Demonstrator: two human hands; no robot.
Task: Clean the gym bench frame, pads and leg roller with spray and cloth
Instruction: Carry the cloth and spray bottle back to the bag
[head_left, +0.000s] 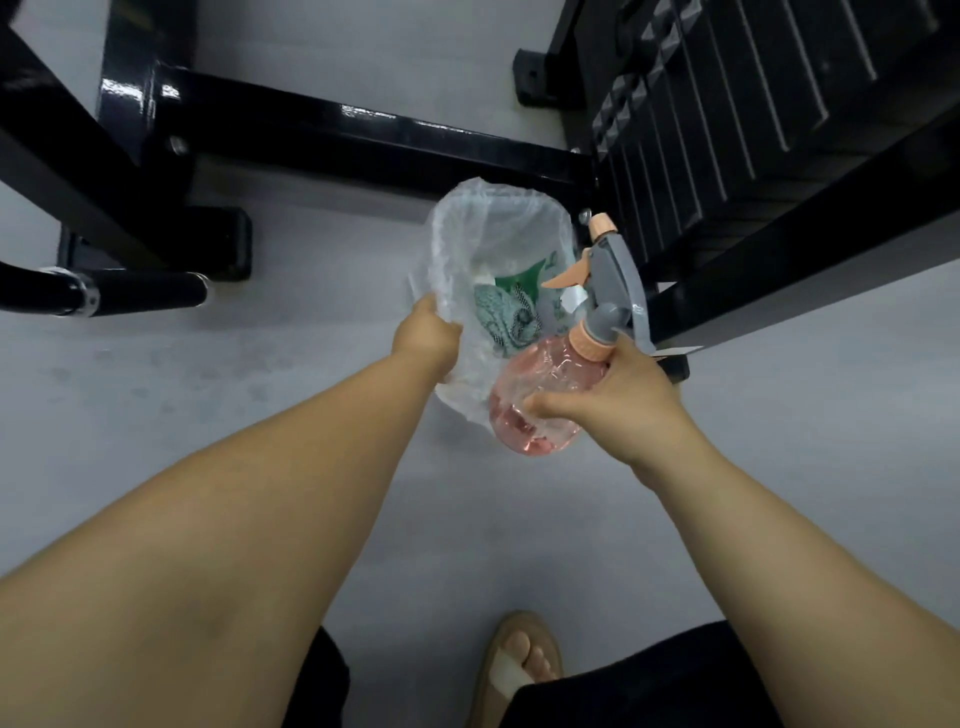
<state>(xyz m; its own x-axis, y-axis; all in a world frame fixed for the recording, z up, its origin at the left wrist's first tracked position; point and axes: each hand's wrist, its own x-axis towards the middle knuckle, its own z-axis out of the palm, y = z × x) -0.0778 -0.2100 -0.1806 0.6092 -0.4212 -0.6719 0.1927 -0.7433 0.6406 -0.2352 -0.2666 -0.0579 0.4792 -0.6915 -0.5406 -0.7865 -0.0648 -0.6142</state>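
My right hand (631, 397) grips a clear pink spray bottle (540, 397) with a grey and peach trigger head, held over the near edge of a white plastic bag (457, 244). My left hand (428, 330) pinches the bag's left rim. Inside the bag lies a pale green patterned cloth (506, 317) beside green-printed packaging. The black gym bench frame (332, 132) crosses the floor just beyond the bag.
A black weight stack (727, 114) and a slanted frame bar stand at the right. A black handle bar with a chrome collar (104, 299) juts in from the left. Grey floor (260, 364) lies all around. My sandalled foot (524, 665) is below.
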